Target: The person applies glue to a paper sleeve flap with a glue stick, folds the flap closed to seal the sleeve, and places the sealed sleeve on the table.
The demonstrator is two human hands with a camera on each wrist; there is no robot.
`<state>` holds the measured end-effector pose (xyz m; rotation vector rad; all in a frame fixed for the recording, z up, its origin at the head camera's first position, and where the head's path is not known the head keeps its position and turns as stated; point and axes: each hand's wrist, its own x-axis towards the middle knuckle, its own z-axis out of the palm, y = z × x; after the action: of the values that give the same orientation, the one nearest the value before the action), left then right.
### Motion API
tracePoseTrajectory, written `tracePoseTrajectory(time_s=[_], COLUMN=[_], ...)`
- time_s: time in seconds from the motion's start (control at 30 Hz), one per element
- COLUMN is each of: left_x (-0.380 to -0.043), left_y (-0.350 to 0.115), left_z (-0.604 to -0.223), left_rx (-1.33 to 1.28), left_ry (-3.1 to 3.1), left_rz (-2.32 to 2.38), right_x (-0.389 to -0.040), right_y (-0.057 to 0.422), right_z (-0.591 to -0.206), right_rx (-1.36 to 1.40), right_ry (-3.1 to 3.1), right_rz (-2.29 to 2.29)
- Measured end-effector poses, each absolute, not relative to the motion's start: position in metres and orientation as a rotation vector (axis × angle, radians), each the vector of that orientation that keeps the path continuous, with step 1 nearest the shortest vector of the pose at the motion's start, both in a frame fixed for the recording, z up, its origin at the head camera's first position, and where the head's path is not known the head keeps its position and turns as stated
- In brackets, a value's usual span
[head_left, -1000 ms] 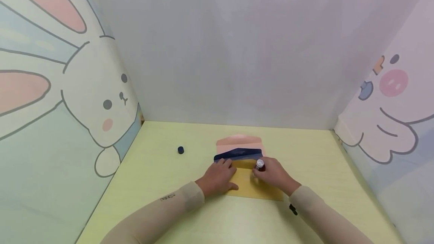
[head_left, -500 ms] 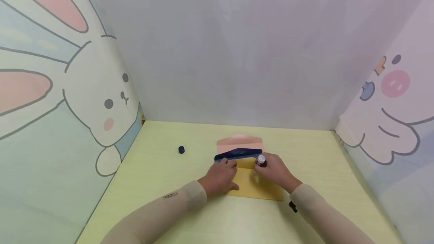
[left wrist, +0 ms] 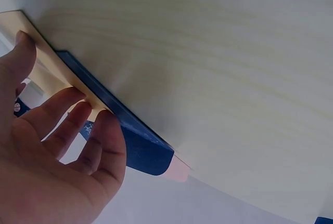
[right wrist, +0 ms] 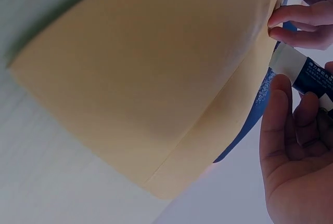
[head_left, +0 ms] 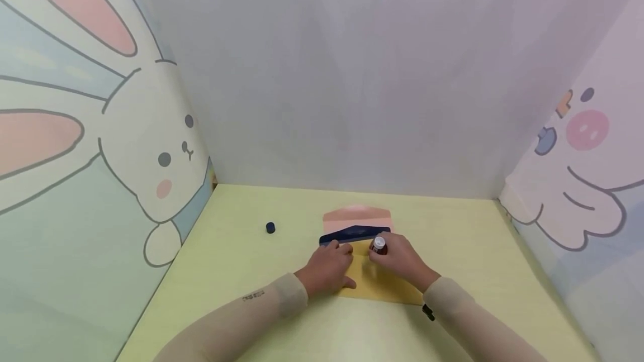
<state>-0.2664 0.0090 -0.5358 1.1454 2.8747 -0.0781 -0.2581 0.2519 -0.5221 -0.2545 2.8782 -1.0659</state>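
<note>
In the head view my right hand [head_left: 399, 256] grips a glue stick [head_left: 379, 245] over the flap of a yellow envelope [head_left: 377, 284]. The right wrist view shows the glue stick's white end [right wrist: 287, 61] at that flap, its blue label partly behind the fingers. My left hand [head_left: 328, 268] rests on the envelope's left side, thumb spread apart; its fingertips [left wrist: 107, 120] press near the flap's edge in the left wrist view. Behind the yellow envelope show the flap of a dark blue envelope [head_left: 354, 233] and a pink envelope [head_left: 357, 219], the layers overlapping.
A small dark blue cap [head_left: 270, 228] stands on the pale yellow table [head_left: 282, 256], left of the envelopes. A grey wall [head_left: 347, 99] rises at the back. Side panels with a cartoon rabbit [head_left: 151, 155] and pig [head_left: 578, 166] bound the table.
The right hand has moved leftward along the yellow flap with the glue stick. My left hand stays in place on the envelope. The head view has shifted slightly.
</note>
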Motion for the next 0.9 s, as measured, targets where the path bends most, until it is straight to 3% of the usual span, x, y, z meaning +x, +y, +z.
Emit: tracePoseTrajectory(time_s=[0.9], left_x=[-0.265], left_y=[0.008], left_z=[-0.534], left_rx=[1.157], left_ry=[2.879], left_rz=[-0.114], right_x=[-0.26], right_y=[0.233], right_z=[-0.532], right_rx=[-0.261], right_ry=[2.843], right_rz=[-0.978])
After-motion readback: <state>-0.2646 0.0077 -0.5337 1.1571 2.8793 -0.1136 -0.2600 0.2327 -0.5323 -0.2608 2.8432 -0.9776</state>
